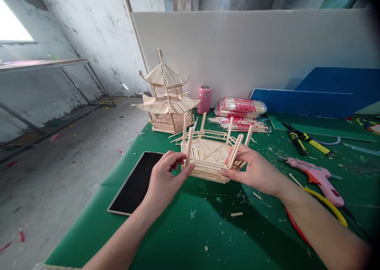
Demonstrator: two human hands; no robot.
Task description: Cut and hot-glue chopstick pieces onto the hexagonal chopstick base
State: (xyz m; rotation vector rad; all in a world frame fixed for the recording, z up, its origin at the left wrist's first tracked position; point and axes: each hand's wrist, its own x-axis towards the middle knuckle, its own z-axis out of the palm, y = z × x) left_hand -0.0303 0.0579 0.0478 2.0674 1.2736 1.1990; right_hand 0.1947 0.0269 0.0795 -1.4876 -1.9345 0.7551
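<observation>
Between my two hands is a hexagonal base of a wooden stick model (209, 175), with low stick walls and several upright posts at its corners. My left hand (168, 173) pinches its near left corner, thumb on the outer wall by a post. At the near right corner, the fingers and thumb of my right hand (252, 169) close round the wall and the paired post there. The base looks slightly raised, with a shadow beneath it; its underside is hidden. Behind it stands a pagoda (169, 103) of the same sticks, with tiered roofs.
A black tablet-like slab (135, 183) lies left of the base. At right are a pink glue gun (317, 177), yellow-black pliers (307, 137) and a yellow cable (329, 206). Packs of sticks (240, 109) and a pink flask (204, 99) stand behind. Offcuts dot the green tabletop (178, 238).
</observation>
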